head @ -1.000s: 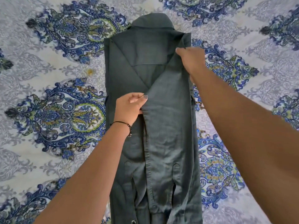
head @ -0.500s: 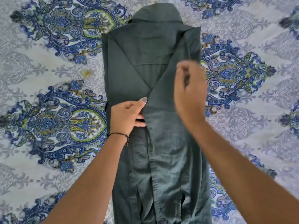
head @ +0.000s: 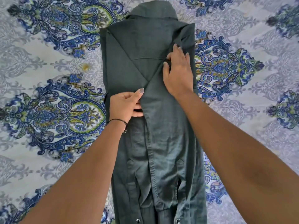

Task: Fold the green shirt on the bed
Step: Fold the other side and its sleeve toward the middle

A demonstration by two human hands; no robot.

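Bedspread (head: 48, 65) with blue, green and grey paisley print covers the bed across the whole view. Yellowish stain (head: 85, 66) on it, left of the shirt's upper part. Left hand (head: 125, 106), black cord bracelet (head: 122, 122) at the wrist, sits at the shirt's mid-left; fingers curled shut, thumb on top and other fingers tucked under the edge of the folded-over sleeve, pinching that fabric. Green shirt (head: 161, 143) lies back side up along the middle of the bed, collar (head: 152, 8) at the far end, hem toward the camera. Both sides are folded inward, and the two sleeves cross into a V over the back. Snap buttons (head: 137, 221) show at the bottom edge. Right hand (head: 178, 73) lies palm down on the upper right part of the shirt, fingers spread and flat, pressing cloth, gripping nothing. Both forearms are bare and reach in from the bottom corners.
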